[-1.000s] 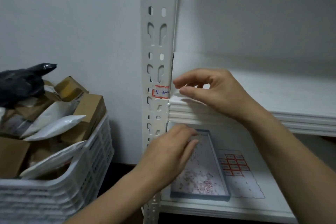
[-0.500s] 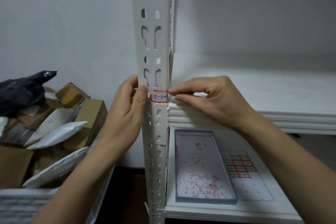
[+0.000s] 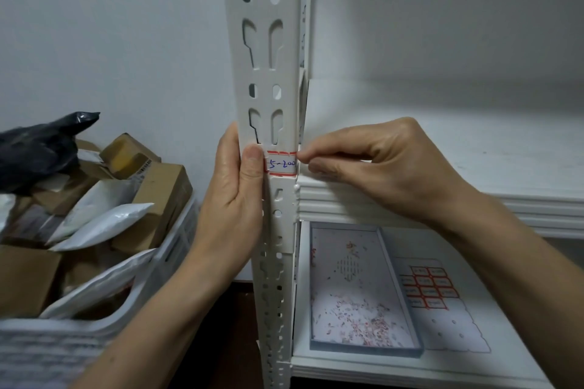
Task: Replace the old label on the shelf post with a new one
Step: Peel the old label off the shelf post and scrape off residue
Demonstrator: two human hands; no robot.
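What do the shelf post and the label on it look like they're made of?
Shelf post: likely painted sheet metal, matte white, judging by the punched keyhole slots and thin folded edge. Label: looks like a matte paper sticker, white with a red border and blue handwritten ink.

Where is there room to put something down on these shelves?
The upper shelf, right of the post and behind the right hand, is bare. The lower shelf is mostly taken by the tray and sticker sheet; only its right edge is free. The basket on the left is piled full.
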